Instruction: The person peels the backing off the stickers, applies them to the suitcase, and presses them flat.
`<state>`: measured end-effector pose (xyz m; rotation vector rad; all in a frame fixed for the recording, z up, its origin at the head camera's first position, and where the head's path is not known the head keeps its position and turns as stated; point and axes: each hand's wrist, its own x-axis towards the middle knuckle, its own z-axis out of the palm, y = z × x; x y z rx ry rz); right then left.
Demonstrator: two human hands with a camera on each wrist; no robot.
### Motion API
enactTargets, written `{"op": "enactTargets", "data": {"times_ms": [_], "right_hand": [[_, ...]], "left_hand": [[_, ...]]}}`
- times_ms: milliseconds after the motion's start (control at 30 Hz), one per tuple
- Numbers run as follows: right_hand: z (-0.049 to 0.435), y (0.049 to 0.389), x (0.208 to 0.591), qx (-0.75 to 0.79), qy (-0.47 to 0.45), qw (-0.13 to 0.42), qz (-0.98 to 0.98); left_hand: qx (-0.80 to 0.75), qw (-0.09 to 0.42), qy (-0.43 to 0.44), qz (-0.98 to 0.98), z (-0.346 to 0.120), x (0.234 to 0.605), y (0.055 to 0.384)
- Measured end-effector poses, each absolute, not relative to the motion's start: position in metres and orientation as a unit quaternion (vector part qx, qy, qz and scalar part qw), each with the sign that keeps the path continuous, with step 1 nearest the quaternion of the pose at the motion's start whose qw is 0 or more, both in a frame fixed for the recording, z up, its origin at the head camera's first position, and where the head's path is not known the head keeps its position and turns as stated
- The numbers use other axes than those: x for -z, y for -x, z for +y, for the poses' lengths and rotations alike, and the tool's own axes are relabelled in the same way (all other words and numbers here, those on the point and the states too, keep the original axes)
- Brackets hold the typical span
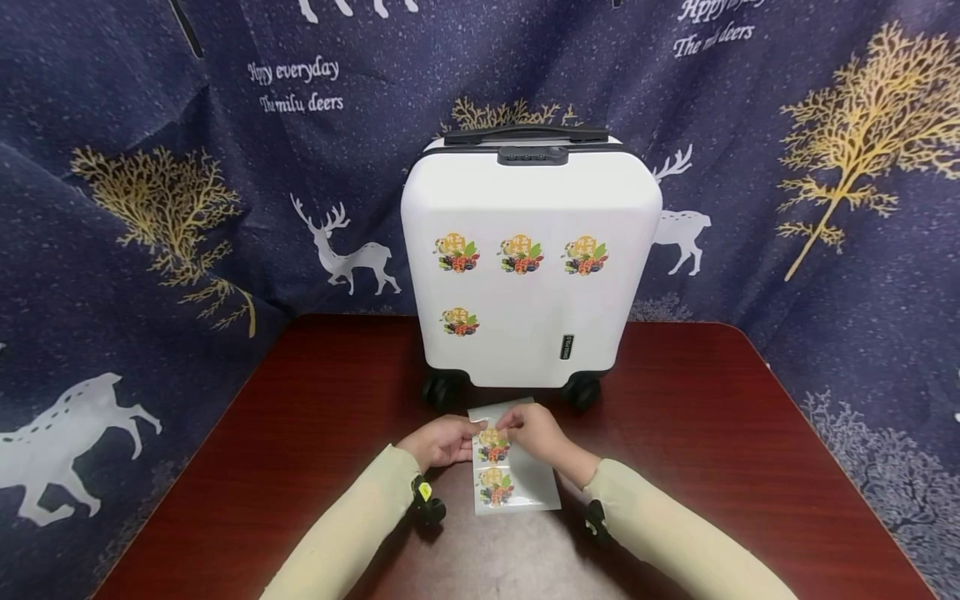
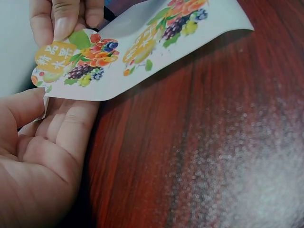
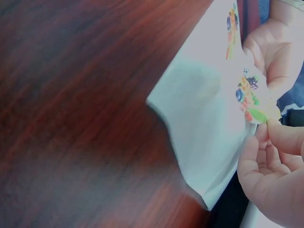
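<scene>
A white backing sheet bears two fruit stickers along its left side, above the table in front of the suitcase. My left hand grips the sheet's left edge, thumb on top and fingers underneath. With thumb and fingertips, my right hand pinches the edge of the upper fruit sticker. That sticker's rounded yellow end stands out past the sheet's edge in the left wrist view. The lower fruit sticker lies flat on the sheet. In the right wrist view the sheet's blank part is bent.
A white suitcase stands upright on the dark red table, black wheels down. Its front carries three fruit stickers in a row and one fruit sticker below at the left. A dark blue deer-print cloth hangs behind.
</scene>
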<state>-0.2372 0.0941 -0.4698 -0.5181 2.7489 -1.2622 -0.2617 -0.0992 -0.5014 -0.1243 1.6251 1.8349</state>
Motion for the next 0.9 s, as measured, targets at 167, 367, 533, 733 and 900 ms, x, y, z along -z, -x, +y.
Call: {"op": "enactTargets", "data": {"times_ms": [167,367,533,733,900], "right_hand": [[0.094,0.236,0.467,0.418,0.167,0.041,0.892],[0.094,0.234,0.463,0.429,0.153,0.055,0.888],[0.096,0.232,0.462,0.443,0.141,0.072,0.883],[0.097,0.23,0.459,0.461,0.144,0.092,0.871],[0.1,0.228,0.457,0.476,0.14,0.108,0.862]], "left_hand": [[-0.705,0.335,0.05,0.624,-0.099,0.501,0.261],[-0.704,0.333,0.051,0.625,-0.099,0.501,0.261],[-0.702,0.333,0.044,0.628,-0.099,0.503,0.262],[-0.702,0.334,0.042,0.628,-0.1,0.504,0.261],[-0.702,0.329,0.038,0.63,-0.1,0.506,0.262]]}}
